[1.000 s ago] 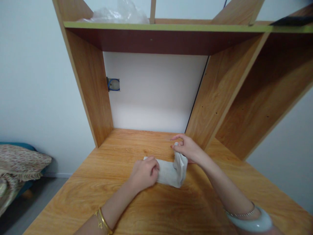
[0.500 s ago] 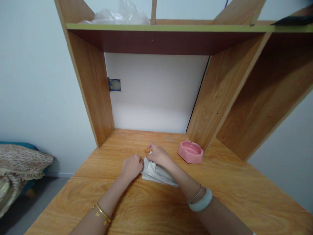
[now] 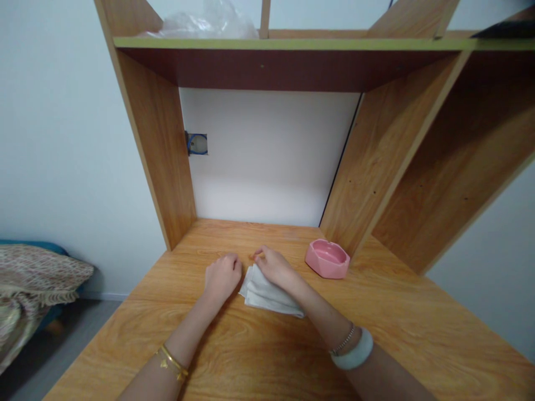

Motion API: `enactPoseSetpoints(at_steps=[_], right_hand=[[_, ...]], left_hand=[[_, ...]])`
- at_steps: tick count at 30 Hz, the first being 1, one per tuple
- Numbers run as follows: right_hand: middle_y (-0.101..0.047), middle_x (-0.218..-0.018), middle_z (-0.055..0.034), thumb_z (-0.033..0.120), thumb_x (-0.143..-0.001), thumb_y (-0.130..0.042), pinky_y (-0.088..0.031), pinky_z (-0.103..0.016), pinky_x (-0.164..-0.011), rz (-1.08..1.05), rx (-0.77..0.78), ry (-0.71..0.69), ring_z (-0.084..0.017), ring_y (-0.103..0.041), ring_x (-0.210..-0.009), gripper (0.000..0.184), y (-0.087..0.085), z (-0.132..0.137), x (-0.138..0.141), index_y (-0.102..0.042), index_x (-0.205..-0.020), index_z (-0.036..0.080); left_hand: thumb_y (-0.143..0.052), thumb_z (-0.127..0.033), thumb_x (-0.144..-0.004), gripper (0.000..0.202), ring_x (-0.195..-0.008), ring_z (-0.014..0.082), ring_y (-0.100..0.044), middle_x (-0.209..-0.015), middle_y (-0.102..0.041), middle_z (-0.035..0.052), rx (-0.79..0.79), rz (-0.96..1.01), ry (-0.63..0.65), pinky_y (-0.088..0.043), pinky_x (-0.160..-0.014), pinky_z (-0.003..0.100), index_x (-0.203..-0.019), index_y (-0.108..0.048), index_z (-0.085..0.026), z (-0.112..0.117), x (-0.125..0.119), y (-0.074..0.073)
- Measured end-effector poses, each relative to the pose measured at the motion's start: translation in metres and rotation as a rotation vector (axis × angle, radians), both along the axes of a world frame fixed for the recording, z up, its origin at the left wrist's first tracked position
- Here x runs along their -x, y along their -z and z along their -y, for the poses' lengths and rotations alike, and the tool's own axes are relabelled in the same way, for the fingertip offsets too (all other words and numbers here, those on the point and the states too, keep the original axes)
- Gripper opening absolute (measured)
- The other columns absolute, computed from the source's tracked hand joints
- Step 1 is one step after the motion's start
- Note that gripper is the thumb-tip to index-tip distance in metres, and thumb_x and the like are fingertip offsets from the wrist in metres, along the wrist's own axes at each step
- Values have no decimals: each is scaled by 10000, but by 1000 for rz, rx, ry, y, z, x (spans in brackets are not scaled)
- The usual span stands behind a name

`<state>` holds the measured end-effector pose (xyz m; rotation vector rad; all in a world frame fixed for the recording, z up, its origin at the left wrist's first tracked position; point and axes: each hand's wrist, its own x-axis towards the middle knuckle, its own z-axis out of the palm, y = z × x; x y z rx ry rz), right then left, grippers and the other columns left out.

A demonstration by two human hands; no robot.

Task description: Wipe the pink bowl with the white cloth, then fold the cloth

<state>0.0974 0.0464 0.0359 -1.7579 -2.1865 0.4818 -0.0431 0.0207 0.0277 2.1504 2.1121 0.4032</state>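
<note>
A white cloth (image 3: 267, 296) lies folded into a small stack on the wooden desk (image 3: 259, 356). My right hand (image 3: 273, 266) rests on top of it, fingers pressed together at its far left corner. My left hand (image 3: 221, 275) sits on the desk just left of the cloth with its fingers curled under. I cannot see anything in it. A gold bangle is on my left wrist. A pale bangle and a thin bracelet are on my right wrist.
A pink faceted dish (image 3: 327, 259) stands to the right of the cloth, near the wooden upright (image 3: 368, 167). A shelf (image 3: 284, 43) overhead carries a clear plastic bag (image 3: 200, 22). A patterned blanket (image 3: 37, 278) lies at far left below desk level.
My right hand carried the cloth's right end over to the left, folding it into a smaller stack and uncovering the pink dish. My left hand slid slightly left, off the cloth's edge.
</note>
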Motion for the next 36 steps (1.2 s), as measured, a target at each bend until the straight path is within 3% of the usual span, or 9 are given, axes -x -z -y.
enactPoseSetpoints(at_steps=[4, 7, 10, 13, 17, 22, 27, 32, 36], right_hand=[[-653, -901, -102, 176, -818, -374, -362, -248, -638, 94, 9, 70, -187, -592, -816, 238, -12, 7, -38, -568, -954, 152], [-649, -758, -142, 272, -804, -434, -361, -274, -577, 173, 59, 141, -222, -603, -713, 236, -16, 14, -72, -611, -731, 134], [-563, -469, -59, 432, -793, -446, -364, -248, -507, 173, 166, 132, -159, -560, -497, 403, -9, 20, -98, -576, -521, 163], [-449, -337, 25, 546, -775, -401, -328, -201, -400, -63, 375, 4, -85, -422, -322, 485, 5, 24, -111, -529, -488, 177], [-412, -308, 55, 523, -707, -482, -244, -172, -336, -283, 424, -19, -46, -322, -277, 455, 22, 25, -110, -390, -408, 192], [-402, -309, 59, 449, -670, -517, -194, -182, -331, -291, 397, 16, -43, -289, -279, 391, 24, 27, -120, -401, -399, 192], [-431, -329, 45, 499, -634, -541, -209, -192, -356, -260, 403, -3, -52, -311, -306, 405, 19, 34, -163, -408, -407, 190], [-408, -333, 47, 578, -595, -540, -205, -196, -361, -243, 420, 77, -52, -282, -315, 445, 15, 41, -209, -408, -412, 195], [-386, -329, 47, 596, -543, -566, -207, -210, -370, -233, 395, 137, -52, -258, -320, 445, 8, 40, -229, -431, -406, 195]], left_hand=[[-296, -254, -860, 313, -855, 169, -598, -943, -661, 34, -12, 21, 32, -381, -646, 236, -819, -604, -217, 2, -3, -1], [-316, -251, -852, 300, -828, 178, -604, -915, -666, 42, 0, 20, 47, -378, -624, 242, -796, -608, -210, 2, -6, 2], [-325, -244, -848, 299, -818, 186, -607, -881, -671, 51, 17, 13, 46, -378, -612, 245, -787, -615, -202, 1, -7, 3], [-336, -235, -841, 297, -808, 184, -610, -848, -677, 50, 37, 10, 42, -378, -606, 239, -777, -624, -201, 0, -8, 4], [-339, -235, -838, 301, -791, 173, -611, -849, -679, 43, 50, 12, 52, -375, -598, 229, -760, -629, -204, 1, -9, 5], [-318, -218, -839, 320, -796, 174, -605, -865, -674, 50, 43, 12, 64, -376, -609, 234, -750, -625, -203, 3, -9, 7], [-337, -227, -835, 294, -826, 181, -601, -870, -671, 57, 54, 20, 65, -379, -629, 235, -775, -624, -198, 1, -9, 10], [-352, -209, -824, 273, -813, 173, -599, -899, -668, 57, 71, 52, 81, -378, -630, 231, -779, -621, -193, 0, -10, 13], [-356, -193, -813, 267, -808, 172, -597, -898, -668, 60, 70, 68, 89, -374, -626, 234, -777, -621, -189, -1, -10, 14]])
